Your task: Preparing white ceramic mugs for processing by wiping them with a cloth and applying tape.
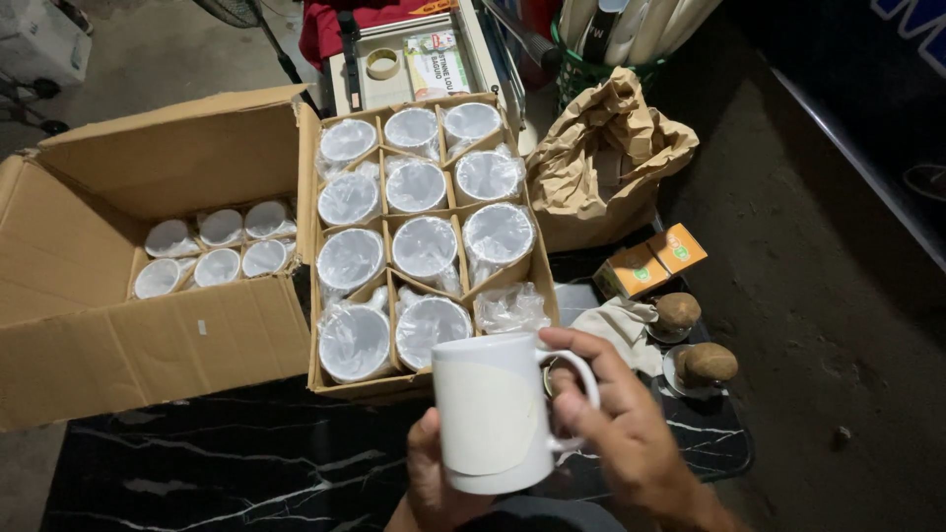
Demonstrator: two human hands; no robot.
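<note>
A single head-worn camera is looking steeply down — sitting close over the black marble table (197, 463), facing forward across it.

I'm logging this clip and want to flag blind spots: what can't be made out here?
All in the head view:
- Left hand: mostly hidden behind the white mug; only the thumb side shows.
- Mug's interior: unseen, since the camera faces its side.
- Large cardboard box: its raised flap hides the lower rows of wrapped mugs.
- Brown paper bag: contents hidden by crumpled paper.
</note>
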